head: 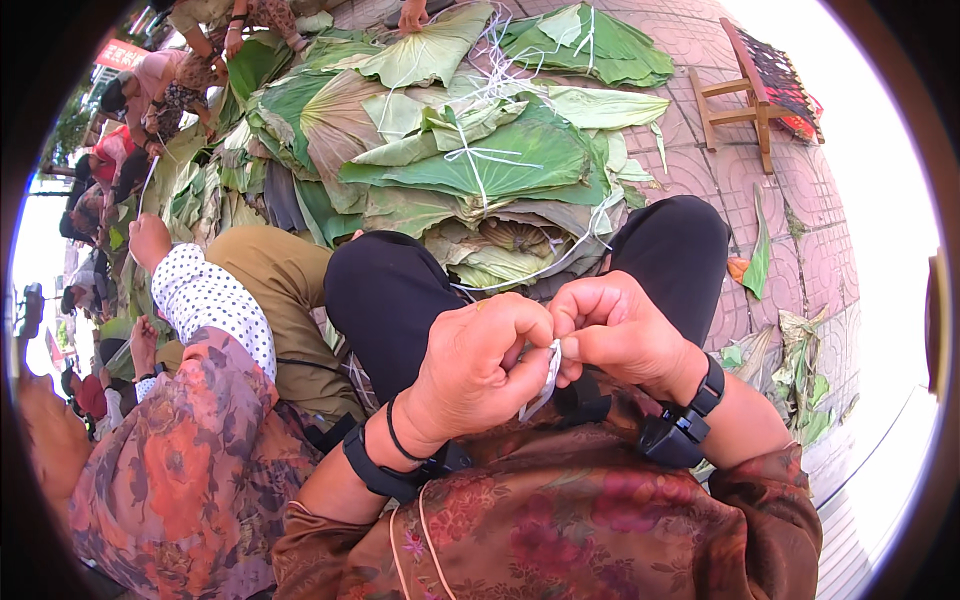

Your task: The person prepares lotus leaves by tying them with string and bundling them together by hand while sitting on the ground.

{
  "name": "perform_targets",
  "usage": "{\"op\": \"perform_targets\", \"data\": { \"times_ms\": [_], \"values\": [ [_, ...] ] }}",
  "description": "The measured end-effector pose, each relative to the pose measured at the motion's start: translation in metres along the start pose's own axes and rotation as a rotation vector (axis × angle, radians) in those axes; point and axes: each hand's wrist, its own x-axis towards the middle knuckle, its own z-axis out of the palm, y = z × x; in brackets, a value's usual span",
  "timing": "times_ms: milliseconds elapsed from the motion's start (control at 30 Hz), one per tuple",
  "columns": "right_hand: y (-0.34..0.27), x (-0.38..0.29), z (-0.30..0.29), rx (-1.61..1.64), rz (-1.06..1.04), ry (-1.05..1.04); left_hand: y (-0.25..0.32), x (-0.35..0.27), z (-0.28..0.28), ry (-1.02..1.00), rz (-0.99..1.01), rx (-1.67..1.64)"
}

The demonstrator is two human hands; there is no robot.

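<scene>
Fingertip to fingertip above my lap, my left hand point(487, 360) and my right hand point(622, 330) pinch a short piece of white plastic string point(551, 379). The string hangs in a loop below the fingers; whether it is knotted is hidden. Just beyond my knees lies a bundle of large green leaves point(502, 161), lotus by their look, with white string tied crosswise over it. Under that bundle are browner, curled leaves point(525, 247), and a strand of white string point(525, 281) runs along their near side.
Another tied leaf bundle point(622, 49) lies on the paving near a tangle of white string point(499, 56). A folding wooden stool point(735, 97) stands at right. Loose leaf scraps point(802, 375) lie by my right side. A co-worker in a dotted sleeve point(217, 300) sits close at left.
</scene>
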Motion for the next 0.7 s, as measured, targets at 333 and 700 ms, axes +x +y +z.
{"op": "perform_targets", "data": {
  "times_ms": [333, 700],
  "values": [
    [-0.026, 0.003, 0.006, -0.701, -0.002, -0.134, -0.001, 0.008, -0.007, -0.178, 0.262, 0.099],
    [-0.003, 0.003, -0.001, -0.750, -0.369, 0.114, 0.001, 0.004, -0.016, -0.241, -0.600, -0.412]
  ]
}}
